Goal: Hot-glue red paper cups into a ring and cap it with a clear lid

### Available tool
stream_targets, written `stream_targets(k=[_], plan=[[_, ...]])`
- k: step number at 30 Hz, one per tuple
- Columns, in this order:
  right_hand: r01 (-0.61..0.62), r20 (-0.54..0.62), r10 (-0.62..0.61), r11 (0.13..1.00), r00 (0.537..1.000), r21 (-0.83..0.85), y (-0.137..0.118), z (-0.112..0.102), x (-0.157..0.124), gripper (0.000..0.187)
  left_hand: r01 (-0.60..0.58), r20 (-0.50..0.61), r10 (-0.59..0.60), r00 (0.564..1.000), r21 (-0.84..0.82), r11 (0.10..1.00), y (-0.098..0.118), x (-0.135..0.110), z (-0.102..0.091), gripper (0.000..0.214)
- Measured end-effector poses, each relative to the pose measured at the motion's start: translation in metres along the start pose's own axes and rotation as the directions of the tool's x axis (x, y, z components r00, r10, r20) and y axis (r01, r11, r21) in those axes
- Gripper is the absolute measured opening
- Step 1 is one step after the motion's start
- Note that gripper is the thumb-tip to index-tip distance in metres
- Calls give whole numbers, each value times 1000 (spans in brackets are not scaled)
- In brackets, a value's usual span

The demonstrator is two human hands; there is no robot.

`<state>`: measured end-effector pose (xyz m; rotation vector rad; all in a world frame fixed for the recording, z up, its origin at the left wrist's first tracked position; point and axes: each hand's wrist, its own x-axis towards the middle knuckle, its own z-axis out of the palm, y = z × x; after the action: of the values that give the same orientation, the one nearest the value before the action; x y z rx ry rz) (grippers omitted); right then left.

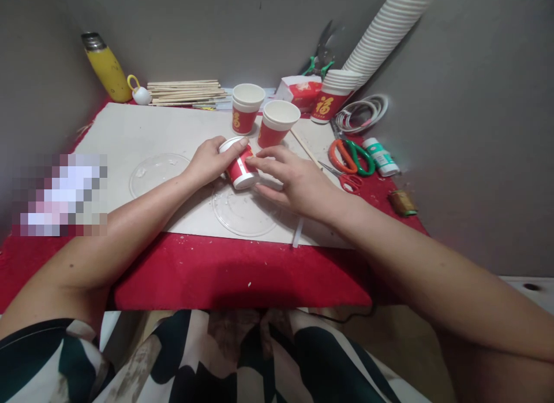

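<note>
A red and white paper cup (240, 167) is tilted in front of me, above a clear round plastic lid (244, 215). My left hand (215, 160) is wrapped round its left side, with the thumb along the rim. Against the cup's right side rest the fingers of my right hand (294, 175), apart from one another and loosely bent. Just behind stand two more red and white paper cups, one on the left (247, 111) and one on the right (277, 126). Left of my hands lies another clear lid (158, 172).
Wooden sticks (186, 93), a yellow bottle (108, 68) and a leaning stack of paper cups (387, 36) line the back. Orange and green-handled scissors (352, 157), red-handled scissors (350, 183), a white-green bottle (381, 156) and a thread spool (402, 202) lie right. Cardboard (116, 129) covers the red cloth.
</note>
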<state>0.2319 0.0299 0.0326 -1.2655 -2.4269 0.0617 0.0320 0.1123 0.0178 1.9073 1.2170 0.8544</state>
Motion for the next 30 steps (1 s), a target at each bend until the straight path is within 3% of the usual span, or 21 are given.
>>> stream_targets(k=[6,9,12,15,17,19,21,23,26,30], plan=[[-6,-7,6,998,1000,-61,-16,-6,-3,45,115,24,-114,993,-42,992,8,0,-9,44],[-48,-37,46,997,998,-57,-18,-9,-3,45,113,-19,-113,993,6,994,14,3,-20,40],[-117,-101,116,993,988,-13,-19,-11,-2,46,-13,-106,19,994,56,998,27,-7,-33,34],[-195,-115,196,981,974,23,-22,-13,3,49,-208,-129,222,967,112,972,41,-43,-36,31],[-244,-80,246,969,966,27,-27,-13,9,55,-318,-39,331,943,193,928,46,-77,-29,28],[-283,-19,283,959,959,29,-32,-11,17,66,-421,150,394,907,282,862,46,-109,-18,22],[-318,39,317,948,947,10,-37,-7,26,74,-525,337,411,847,411,746,41,-131,-6,21],[-340,87,341,940,936,-29,-41,-3,33,72,-577,432,392,812,500,646,35,-142,3,21],[-336,136,343,939,930,-70,-44,4,37,61,-597,465,379,800,558,576,25,-143,9,24],[-331,137,340,940,930,-85,-45,12,34,62,-608,457,402,793,571,551,16,-139,10,24]])
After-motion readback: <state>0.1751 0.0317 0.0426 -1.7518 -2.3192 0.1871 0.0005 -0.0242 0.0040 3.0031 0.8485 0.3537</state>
